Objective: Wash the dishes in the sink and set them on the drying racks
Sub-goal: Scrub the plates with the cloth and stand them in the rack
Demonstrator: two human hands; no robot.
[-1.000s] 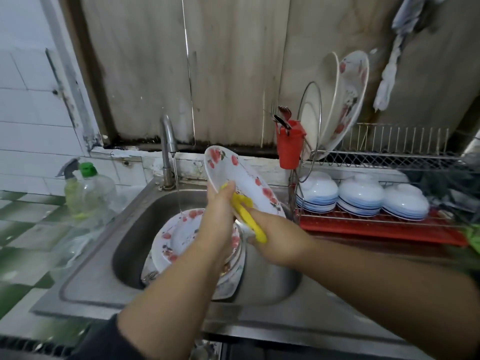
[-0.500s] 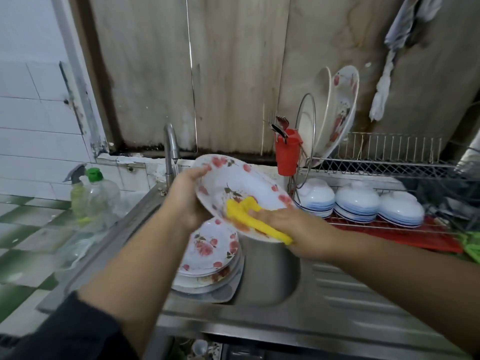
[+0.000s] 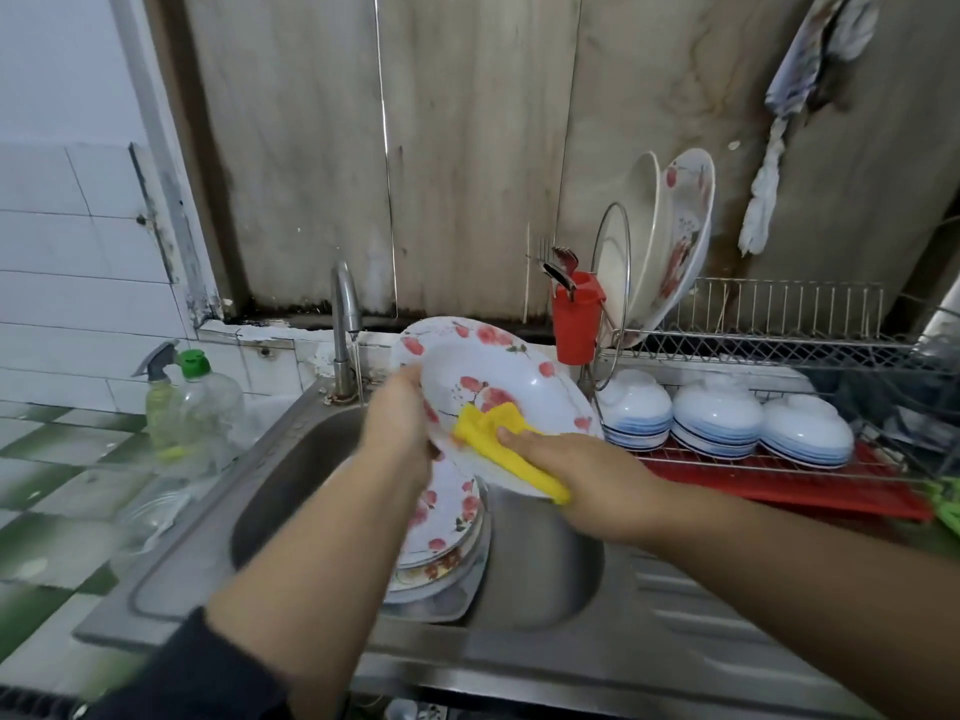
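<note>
One plate: I am holding a floral plate [image 3: 498, 376] tilted above the sink [image 3: 291, 485], its face turned toward me, just in front of the tap [image 3: 345, 324].
Left grip: my left hand [image 3: 397, 423] is gripping the plate's left rim, fingers curling behind it, thumb side toward me.
Right grip: my right hand [image 3: 582, 475] is pressing a yellow sponge cloth [image 3: 498, 444] against the plate's lower face, fingers wrapping over the cloth.
Stack in sink: more floral plates [image 3: 447, 517] are lying piled in the basin, directly under the held plate.
Tap: a thin stream of water is running down just left of the plate.
Drying racks: the wire rack [image 3: 779, 324] is standing to the right of the sink; two large plates [image 3: 670, 241] are standing on edge in its upper tier, and three stacks of upturned bowls [image 3: 722, 418] are sitting on the lower tier over a red tray [image 3: 800, 491].
Cutlery holder: a red cup [image 3: 574, 319] with utensils is hanging at the rack's left end.
Bench left: a green-capped bottle [image 3: 200, 402] and a spray bottle [image 3: 158, 402] are standing beside the sink.
</note>
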